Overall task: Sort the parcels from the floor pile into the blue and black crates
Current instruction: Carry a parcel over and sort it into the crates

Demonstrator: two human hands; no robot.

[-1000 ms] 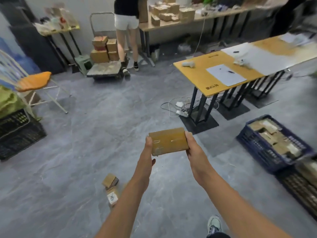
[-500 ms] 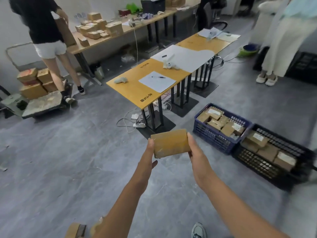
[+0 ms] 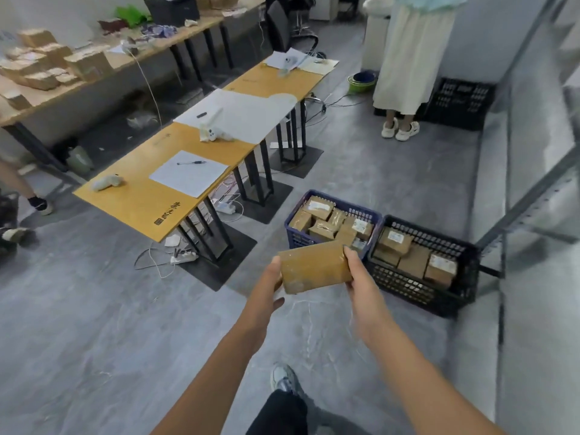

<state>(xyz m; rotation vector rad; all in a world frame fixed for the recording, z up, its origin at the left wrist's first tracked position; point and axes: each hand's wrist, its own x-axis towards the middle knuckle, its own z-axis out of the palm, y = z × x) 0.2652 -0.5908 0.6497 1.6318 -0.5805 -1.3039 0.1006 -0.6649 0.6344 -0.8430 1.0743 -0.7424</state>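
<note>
I hold a brown taped cardboard parcel (image 3: pixel 315 266) out in front of me at chest height, one hand at each end. My left hand (image 3: pixel 266 290) grips its left end, thumb up along the edge. My right hand (image 3: pixel 361 281) grips its right end. Just beyond the parcel on the floor stands the blue crate (image 3: pixel 293 237), packed with several brown parcels. The black crate (image 3: pixel 417 293) sits right beside it on the right, also holding several labelled parcels. The floor pile is out of view.
A row of yellow-topped tables (image 3: pixel 141 196) with papers and black legs stands to the left of the crates; cables and a power strip (image 3: pixel 183 257) lie beneath. A person in a long pale skirt (image 3: pixel 411 58) stands at the back. A metal rack (image 3: pixel 539 183) lines the right side.
My view has swung right and I have moved closer to the crates, which now lie just behind the parcel. Both hands keep the same hold on the parcel.
</note>
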